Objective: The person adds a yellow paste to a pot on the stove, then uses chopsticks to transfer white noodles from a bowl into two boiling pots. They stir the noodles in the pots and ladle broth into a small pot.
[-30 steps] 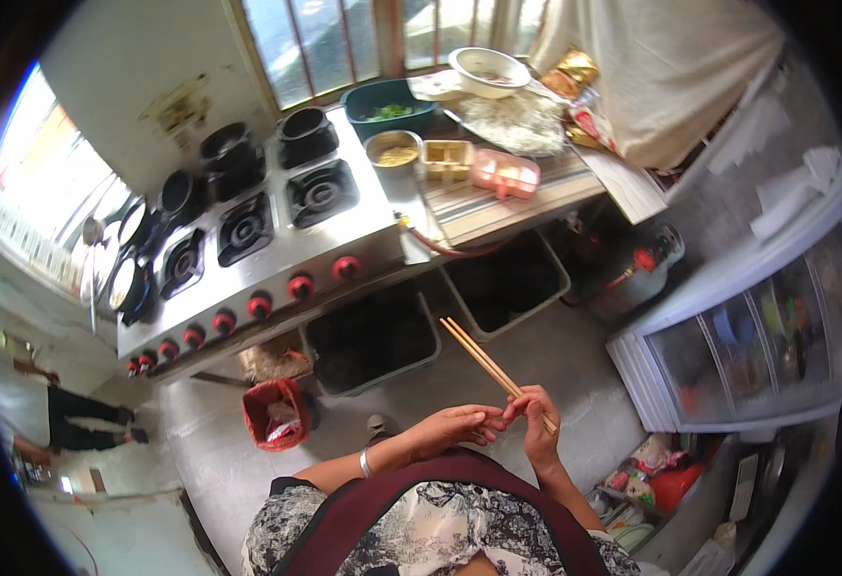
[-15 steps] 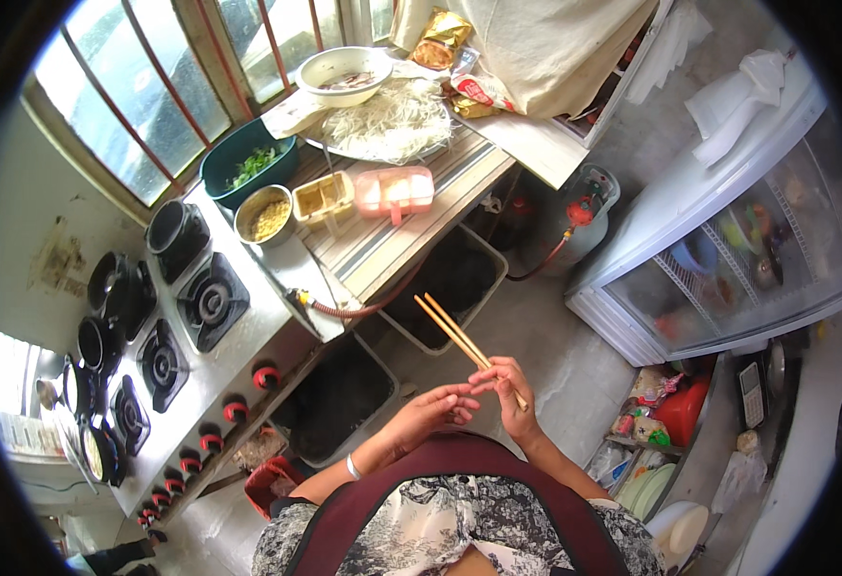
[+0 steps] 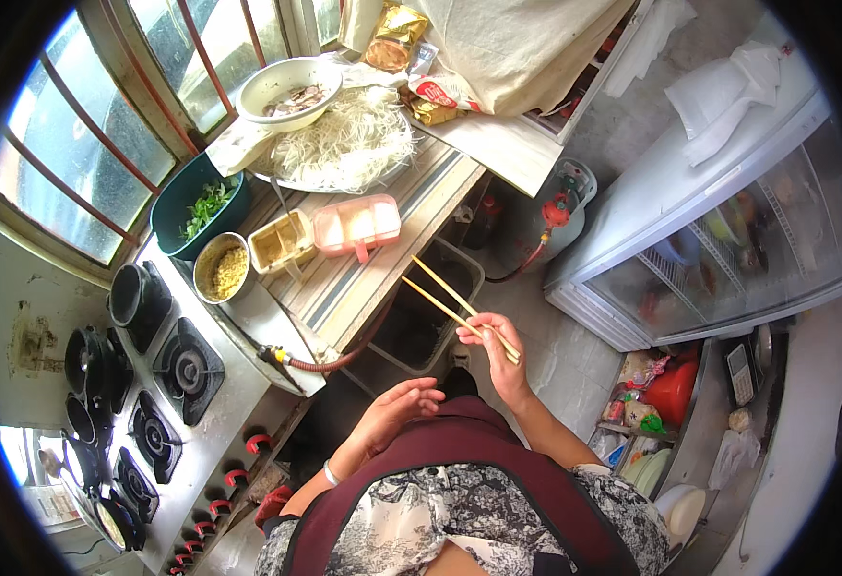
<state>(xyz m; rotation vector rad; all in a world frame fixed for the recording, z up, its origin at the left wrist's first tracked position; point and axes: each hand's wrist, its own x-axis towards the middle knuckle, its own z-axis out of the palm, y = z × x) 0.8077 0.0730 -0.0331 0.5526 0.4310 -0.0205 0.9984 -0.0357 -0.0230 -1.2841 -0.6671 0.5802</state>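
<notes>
My right hand (image 3: 495, 357) grips a pair of wooden chopsticks (image 3: 448, 299), their tips spread apart and pointing up-left toward the counter's edge. My left hand (image 3: 399, 410) hovers in front of the maroon apron (image 3: 440, 442), fingers loosely extended, holding nothing. Beyond the tips, a pink divided seasoning box (image 3: 356, 224) and a yellowish divided box (image 3: 282, 242) with a spoon sit on the striped counter (image 3: 382, 278). A metal bowl of yellow chopped food (image 3: 227, 272) stands left of them. Farther back lies a broad tray of white noodles (image 3: 349, 144).
A teal basin with green leaves (image 3: 200, 211) and a white bowl (image 3: 291, 91) stand near the barred window. At left is a stove (image 3: 189, 370) with pots. A gas cylinder (image 3: 545, 206), a glass-door fridge (image 3: 699, 240) and a packed shelf (image 3: 651, 403) stand right.
My hands have drawn apart; the left has moved down-left off the chopsticks. The chopsticks' tips have spread. The view has shifted, bringing the counter nearer and further left.
</notes>
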